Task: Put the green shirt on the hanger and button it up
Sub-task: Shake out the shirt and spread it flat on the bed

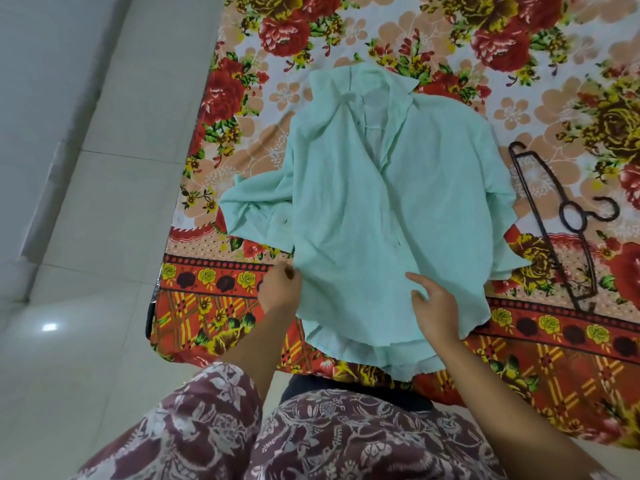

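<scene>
The pale green shirt (381,209) lies flat on the bed, collar at the far end, front open at the neck, hem toward me. To its right lies a dark brown hanger (568,223), apart from the shirt, its hook pointing right. My left hand (280,289) pinches the shirt's left side edge near the hem. On the lower front of the shirt rests my right hand (436,306), with fingers spread and nothing gripped.
A floral bedsheet (519,81) in red, orange and yellow covers the bed. The bed's left edge borders a pale tiled floor (86,237). My patterned maroon clothing (311,438) fills the bottom of the view.
</scene>
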